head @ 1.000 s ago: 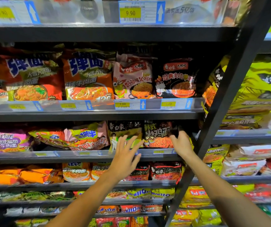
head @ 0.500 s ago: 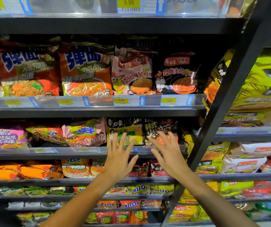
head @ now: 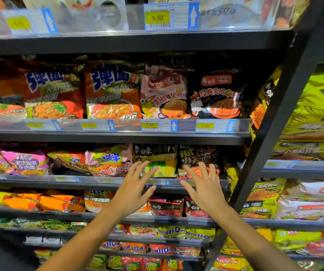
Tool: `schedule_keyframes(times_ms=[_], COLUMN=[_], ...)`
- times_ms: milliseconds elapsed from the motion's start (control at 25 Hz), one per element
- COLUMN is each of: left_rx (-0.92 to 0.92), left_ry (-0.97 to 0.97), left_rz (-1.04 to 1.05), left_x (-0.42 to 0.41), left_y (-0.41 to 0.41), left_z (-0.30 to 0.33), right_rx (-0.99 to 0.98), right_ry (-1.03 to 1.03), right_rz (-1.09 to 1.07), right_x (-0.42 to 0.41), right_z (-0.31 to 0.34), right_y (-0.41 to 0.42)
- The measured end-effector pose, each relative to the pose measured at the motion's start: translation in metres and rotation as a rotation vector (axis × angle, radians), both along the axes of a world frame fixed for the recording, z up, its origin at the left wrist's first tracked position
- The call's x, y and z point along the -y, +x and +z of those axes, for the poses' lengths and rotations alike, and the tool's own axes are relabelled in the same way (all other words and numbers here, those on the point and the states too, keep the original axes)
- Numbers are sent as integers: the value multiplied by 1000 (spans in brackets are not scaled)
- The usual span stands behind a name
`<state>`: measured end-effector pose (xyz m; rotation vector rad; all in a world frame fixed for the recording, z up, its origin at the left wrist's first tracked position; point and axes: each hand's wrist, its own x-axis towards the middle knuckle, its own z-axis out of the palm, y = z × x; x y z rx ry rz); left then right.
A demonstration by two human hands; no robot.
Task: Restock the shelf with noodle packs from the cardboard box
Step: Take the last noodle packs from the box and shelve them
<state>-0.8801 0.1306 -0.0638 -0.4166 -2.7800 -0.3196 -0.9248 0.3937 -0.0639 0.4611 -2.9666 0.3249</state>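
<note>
— Where were the hands?
— Both were raised before the shelf (head: 118, 182): left hand (head: 131, 190) and right hand (head: 204, 188), fingers spread, holding nothing.
— And the noodle packs?
— A yellow-and-black pack (head: 157, 155) and a black pack (head: 196, 155) stood behind the fingertips — contact couldn't be judged.
</note>
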Motion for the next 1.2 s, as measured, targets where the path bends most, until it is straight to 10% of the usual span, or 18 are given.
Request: schedule_keyframes(times_ms=[200,640,1200], left_rx=[-108,336,139], left_ry=[-28,116,90], left_rz=[219,257,76], left_x=[9,25,84], left_y=[20,2,65], left_z=[-16,15,46], right_rx=[19,-1,-28], right_ry=[-28,50,-111], right_rz=[39,81,4], right_x=[-6,-1,21], right_z=[-2,3,38], right_y=[1,-18,44])
